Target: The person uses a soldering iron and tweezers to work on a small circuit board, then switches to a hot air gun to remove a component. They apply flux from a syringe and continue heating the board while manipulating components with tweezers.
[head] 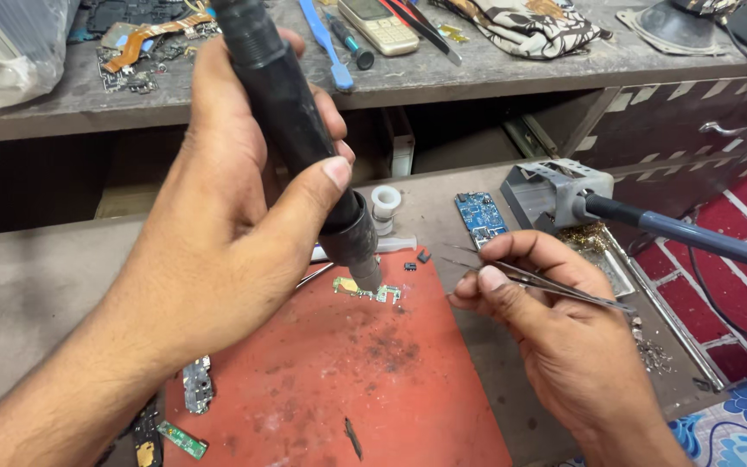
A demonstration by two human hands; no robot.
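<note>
Gripping a thick black hot-air wand (pixel 291 112), the left hand (pixel 226 216) has its fingers wrapped around the barrel and its thumb pressed flat along the lower end. The wand slants down to the right, and its metal nozzle (pixel 365 270) stands right over a small green circuit strip (pixel 367 291) that lies on the upper part of a red work mat (pixel 347 389). Whether the nozzle touches the strip cannot be told. The right hand (pixel 555 329) is closed around a pair of thin metal tweezers (pixel 529 281), pinched between thumb and forefinger; their tips point left toward the strip but stay apart from it.

Nearest the viewer, a small green board (pixel 183 439) and a grey metal part (pixel 198 385) lie at the mat's left edge, and a dark sliver (pixel 353 438) rests on the mat's lower part. Dark soot marks the mat's middle.

Just past the mat sit two tiny black chips (pixel 417 259), a white plastic ring (pixel 386 201) and a blue circuit board (pixel 480 216). To the right, a grey stand (pixel 546 186) holds a blue-handled soldering iron (pixel 685 233) above a metal tray (pixel 607 259).

Farther back, on a raised grey shelf (pixel 477 73), lie a blue plastic pry tool (pixel 326 47), a small screwdriver (pixel 352 43), an old keypad phone (pixel 379 26), a patterned cloth (pixel 520 26) and a heap of circuit boards (pixel 149 43).
</note>
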